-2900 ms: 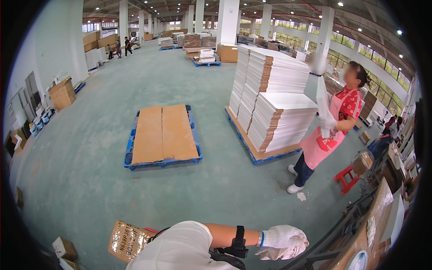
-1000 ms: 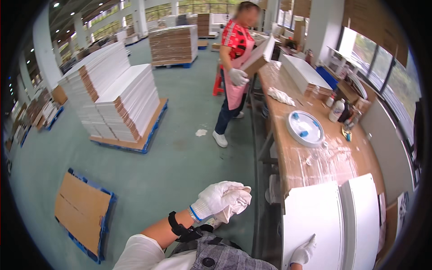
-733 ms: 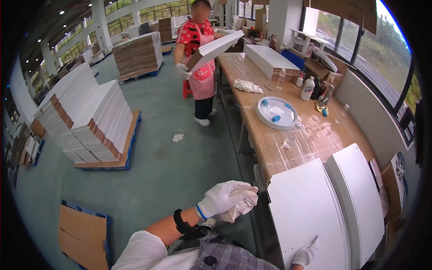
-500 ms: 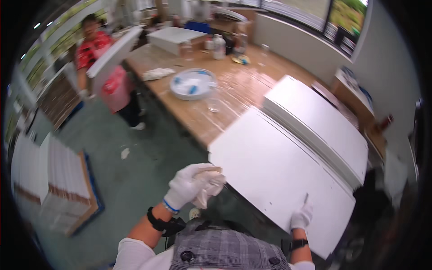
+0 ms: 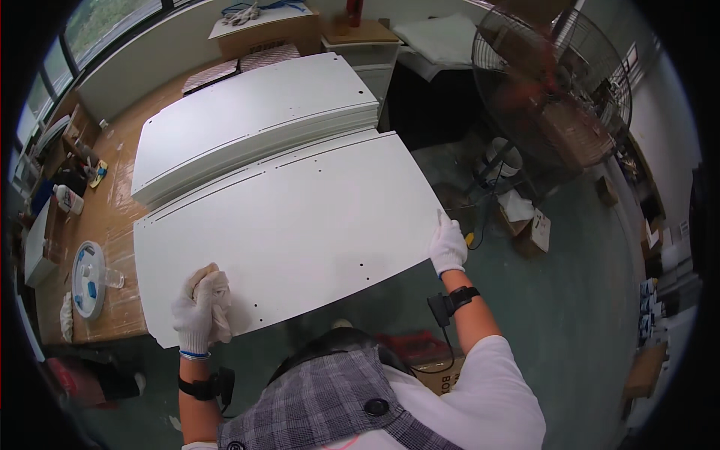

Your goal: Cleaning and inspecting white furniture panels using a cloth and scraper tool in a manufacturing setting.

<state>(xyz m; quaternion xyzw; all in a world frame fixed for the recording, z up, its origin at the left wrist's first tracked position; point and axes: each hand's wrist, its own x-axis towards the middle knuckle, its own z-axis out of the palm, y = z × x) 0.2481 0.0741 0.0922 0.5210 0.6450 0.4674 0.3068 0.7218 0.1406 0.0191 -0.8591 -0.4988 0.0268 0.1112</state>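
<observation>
A large white panel (image 5: 300, 217) with small drilled holes lies flat before me on the table. My left hand (image 5: 193, 311), in a white knit glove, is closed round a crumpled pale cloth (image 5: 220, 304) above the panel's near left part. At the panel's right edge is my right hand (image 5: 448, 246), also gloved, its fingers drawn together against the corner side. Whatever thin thing lies in those fingers is too small to make out. Behind the panel rests a stack of similar white panels (image 5: 255, 112).
A round white lid (image 5: 88, 279) with blue pieces, a clear cup (image 5: 114, 278) and a white bottle (image 5: 69, 199) stand on the wooden table (image 5: 120, 161) at left. A large fan (image 5: 551, 90) stands at far right. Another person's leg (image 5: 112, 379) shows at lower left.
My view has swung to the right. My left hand has come over the panel with the cloth; my right hand has gone from the panel's face, where a thin grey thing showed, to its edge.
</observation>
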